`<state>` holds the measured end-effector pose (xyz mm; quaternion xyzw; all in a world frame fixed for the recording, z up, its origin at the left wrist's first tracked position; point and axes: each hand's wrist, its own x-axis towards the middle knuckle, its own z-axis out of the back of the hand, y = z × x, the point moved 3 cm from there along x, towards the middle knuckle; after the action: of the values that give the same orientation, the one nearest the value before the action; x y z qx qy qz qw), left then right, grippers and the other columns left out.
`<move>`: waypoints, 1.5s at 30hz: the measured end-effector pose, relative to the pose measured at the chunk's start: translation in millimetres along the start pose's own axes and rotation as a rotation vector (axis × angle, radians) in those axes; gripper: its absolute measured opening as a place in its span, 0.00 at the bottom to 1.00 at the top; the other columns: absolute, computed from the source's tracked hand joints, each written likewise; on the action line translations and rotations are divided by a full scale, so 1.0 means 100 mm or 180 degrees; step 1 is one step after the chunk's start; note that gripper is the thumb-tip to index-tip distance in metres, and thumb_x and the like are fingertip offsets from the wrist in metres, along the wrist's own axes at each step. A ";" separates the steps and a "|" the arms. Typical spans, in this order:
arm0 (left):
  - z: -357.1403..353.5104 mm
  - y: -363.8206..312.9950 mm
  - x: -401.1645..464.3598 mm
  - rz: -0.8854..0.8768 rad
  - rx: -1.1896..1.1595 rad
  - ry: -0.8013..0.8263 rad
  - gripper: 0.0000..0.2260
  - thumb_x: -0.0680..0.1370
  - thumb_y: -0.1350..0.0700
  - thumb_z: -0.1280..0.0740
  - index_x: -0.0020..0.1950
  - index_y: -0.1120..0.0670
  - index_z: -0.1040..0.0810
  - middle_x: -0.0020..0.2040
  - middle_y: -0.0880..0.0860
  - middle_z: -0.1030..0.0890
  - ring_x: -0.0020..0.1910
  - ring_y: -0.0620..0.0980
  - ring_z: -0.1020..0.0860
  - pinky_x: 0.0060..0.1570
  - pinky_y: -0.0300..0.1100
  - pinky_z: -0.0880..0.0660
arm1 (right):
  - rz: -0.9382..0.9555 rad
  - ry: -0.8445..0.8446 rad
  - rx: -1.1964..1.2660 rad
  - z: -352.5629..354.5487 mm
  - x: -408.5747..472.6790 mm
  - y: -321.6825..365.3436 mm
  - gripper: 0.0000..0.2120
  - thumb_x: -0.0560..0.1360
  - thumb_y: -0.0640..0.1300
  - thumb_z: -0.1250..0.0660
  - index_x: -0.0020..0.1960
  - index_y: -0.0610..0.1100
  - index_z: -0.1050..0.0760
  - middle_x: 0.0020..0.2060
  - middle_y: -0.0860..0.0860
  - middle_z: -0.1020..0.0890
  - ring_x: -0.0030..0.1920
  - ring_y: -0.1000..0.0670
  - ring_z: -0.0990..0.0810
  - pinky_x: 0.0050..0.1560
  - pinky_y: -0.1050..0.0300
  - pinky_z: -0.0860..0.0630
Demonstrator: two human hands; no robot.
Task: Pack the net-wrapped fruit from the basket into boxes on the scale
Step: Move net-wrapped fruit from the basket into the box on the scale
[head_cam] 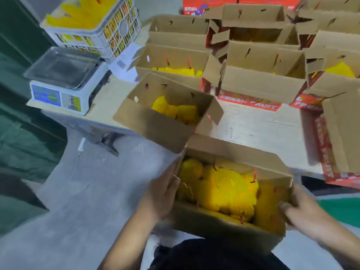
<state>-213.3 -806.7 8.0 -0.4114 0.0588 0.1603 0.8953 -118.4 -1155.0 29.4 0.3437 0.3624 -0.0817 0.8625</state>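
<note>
A packer's view over a fruit bench, read from the scale (64,75) outward: the scale sits at the bench's left end with its pan bare, and the white basket (93,26) stands just behind it, yellow netting heaped over its rim. Right of the scale, a half-filled box (155,123) overhangs the bench edge at a tilt, yellow net-wrapped fruit (173,110) showing in it. Further right and behind, rows of open cartons (263,61) cover the bench (253,129), a few showing yellow, their red printed sides facing forward. Well forward of the scale, off the bench and close to the body, both hands carry a full box (229,227) packed with netted fruit (224,191). The left hand (163,195) lies flat against the box's left end, thumb hooked over the rim and fingers underneath as far as can be seen. The right hand (296,211) wraps the right end, fingers curled round the wall. By the look of it, this box is filled and weighed and is heading for a place among the others. The risks from here: the carried box's far corner touches or nearly touches the tilted box, and a nudge could tip that one off the bench; the full box is heavy for end-on grips, so a slip could spill fruit; its upright flaps could snag a neighbour when set down
</note>
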 end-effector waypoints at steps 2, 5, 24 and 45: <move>0.17 0.20 -0.15 -0.0116 0.0004 0.0087 0.22 0.88 0.48 0.44 0.78 0.28 0.45 0.76 0.39 0.28 0.70 0.41 0.27 0.64 0.20 0.38 | -0.0146 -0.0110 0.0223 -0.37 -0.19 0.01 0.23 0.82 0.39 0.34 0.66 0.62 0.35 0.54 0.59 0.21 0.50 0.53 0.19 0.38 0.53 0.18; 0.34 0.40 -0.22 -0.0129 0.0032 0.0309 0.23 0.88 0.49 0.44 0.83 0.38 0.42 0.77 0.50 0.26 0.72 0.54 0.26 0.74 0.48 0.31 | -0.0387 -0.0571 0.0216 -0.78 -0.43 -0.01 0.16 0.80 0.34 0.34 0.59 0.55 0.27 0.44 0.52 0.15 0.44 0.41 0.14 0.39 0.40 0.16; 0.55 -0.06 1.54 -0.0444 -0.0268 0.0325 0.21 0.85 0.63 0.40 0.79 0.57 0.28 0.75 0.57 0.24 0.75 0.58 0.27 0.74 0.53 0.31 | -0.0345 -0.1569 0.0866 -0.58 0.08 0.75 0.08 0.81 0.44 0.38 0.53 0.43 0.22 0.43 0.40 0.15 0.41 0.37 0.13 0.41 0.29 0.17; 0.49 0.99 0.30 0.0276 -0.0654 -0.0112 0.17 0.87 0.56 0.40 0.76 0.49 0.26 0.51 0.54 0.16 0.46 0.51 0.19 0.48 0.49 0.21 | 0.0034 -0.0358 0.0279 -1.11 0.08 0.45 0.18 0.85 0.45 0.39 0.72 0.59 0.32 0.59 0.56 0.18 0.54 0.49 0.14 0.55 0.45 0.15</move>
<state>-219.3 -701.7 -38.1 -0.4952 0.0441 0.2112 0.8416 -158.0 -1047.7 -7.6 0.3780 0.3076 -0.1121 0.8660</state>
